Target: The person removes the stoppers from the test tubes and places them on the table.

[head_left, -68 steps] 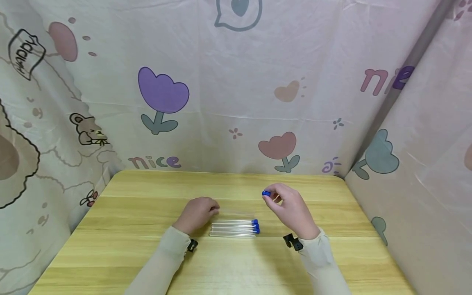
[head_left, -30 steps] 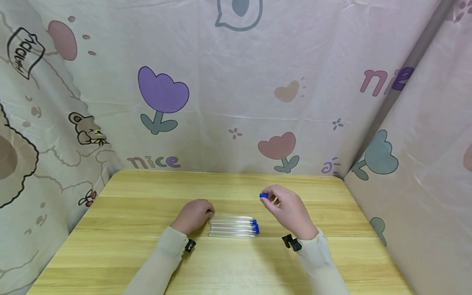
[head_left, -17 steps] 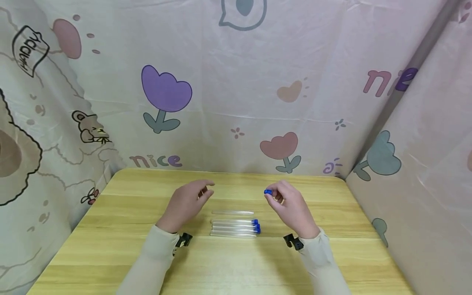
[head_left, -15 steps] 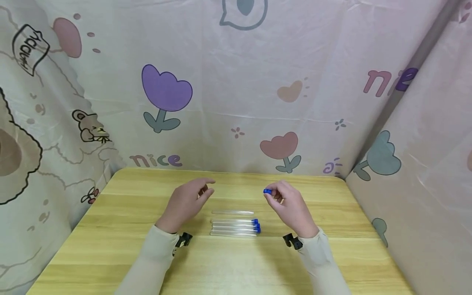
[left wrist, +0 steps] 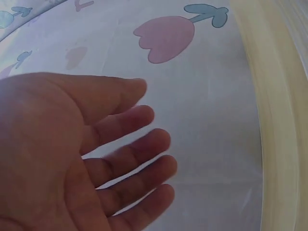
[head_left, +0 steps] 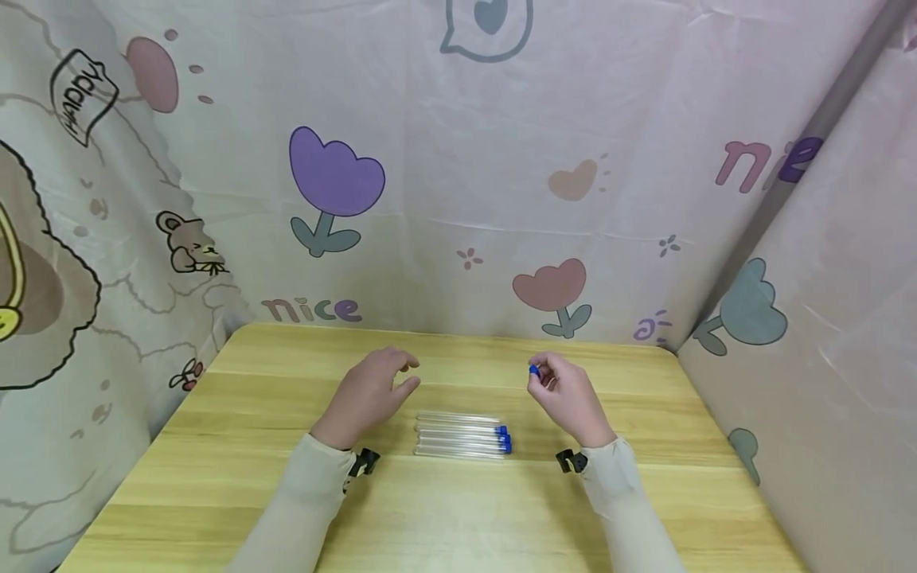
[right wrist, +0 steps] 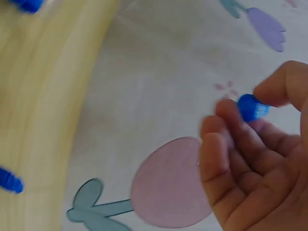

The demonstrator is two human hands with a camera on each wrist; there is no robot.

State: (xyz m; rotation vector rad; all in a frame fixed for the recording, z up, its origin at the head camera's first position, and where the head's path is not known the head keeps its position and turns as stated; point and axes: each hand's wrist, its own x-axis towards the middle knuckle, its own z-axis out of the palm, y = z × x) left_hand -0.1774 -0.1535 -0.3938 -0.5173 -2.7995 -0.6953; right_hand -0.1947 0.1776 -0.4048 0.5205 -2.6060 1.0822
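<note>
My right hand pinches a small blue cap between thumb and forefinger, above the back right of the wooden table. In the right wrist view the cap shows a ribbed side. My left hand hovers to the left with fingers loosely bent and apart. Its palm holds nothing in the left wrist view. Between and below the hands lies a row of clear test tubes, several with blue caps at their right ends. At the row's far side lies a tube without a cap.
The wooden tabletop stretches around the tubes. A patterned curtain hangs behind its back edge and along both sides. Blue caps also appear at the left of the right wrist view.
My left hand let go of the uncapped tube and lifted up and back. That tube has shifted nearer the row. The right hand still pinches the cap, its tip now turned more upward.
</note>
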